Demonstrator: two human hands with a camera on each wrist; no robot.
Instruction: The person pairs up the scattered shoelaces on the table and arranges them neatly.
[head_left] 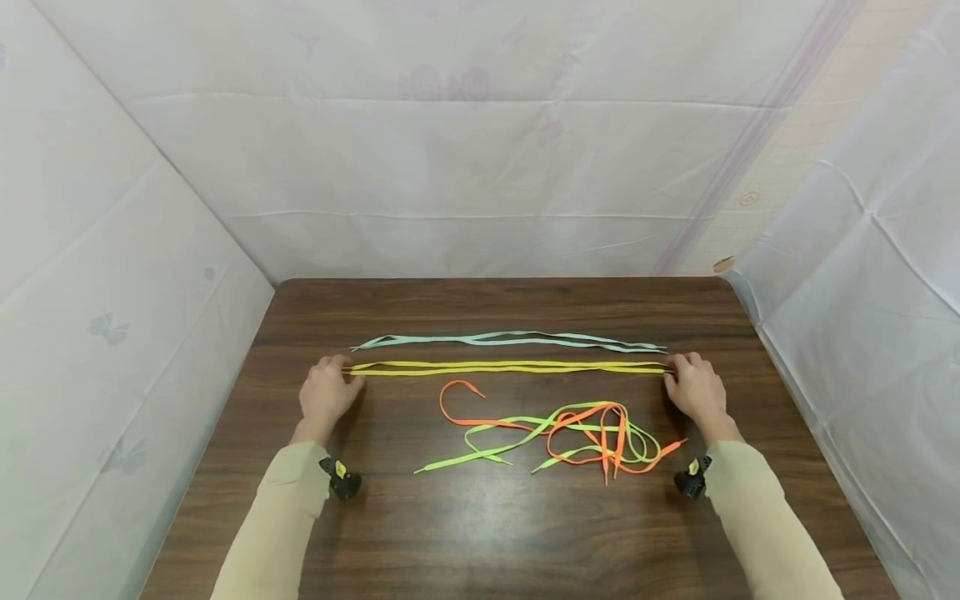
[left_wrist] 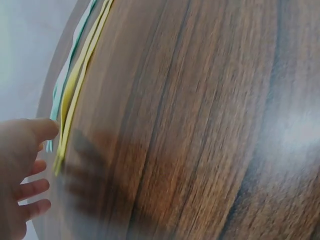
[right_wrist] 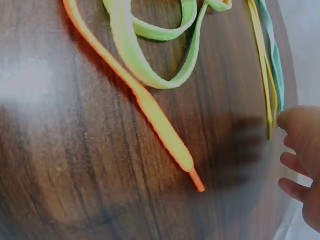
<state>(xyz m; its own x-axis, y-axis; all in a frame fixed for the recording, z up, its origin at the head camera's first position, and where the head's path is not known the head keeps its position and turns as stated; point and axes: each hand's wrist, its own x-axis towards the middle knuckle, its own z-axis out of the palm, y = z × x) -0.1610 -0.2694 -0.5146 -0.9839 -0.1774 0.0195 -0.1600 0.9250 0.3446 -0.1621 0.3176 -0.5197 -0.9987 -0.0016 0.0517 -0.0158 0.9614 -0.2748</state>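
Note:
A pair of yellow shoelaces lies stretched side to side across the table. My left hand is at their left ends, fingers loosely spread. In the left wrist view, the thumb is right beside the yellow laces, whose tips stay visible. At the opposite ends is my right hand, its fingers relaxed and apart, thumb tip close to the laces in the right wrist view. Just behind them, a pair of mint-green shoelaces runs roughly parallel.
Nearer to me, an orange shoelace and a lime-green shoelace lie in a loose tangle between the forearms. The brown wood-grain table is bordered by pale sheeting at the back and sides.

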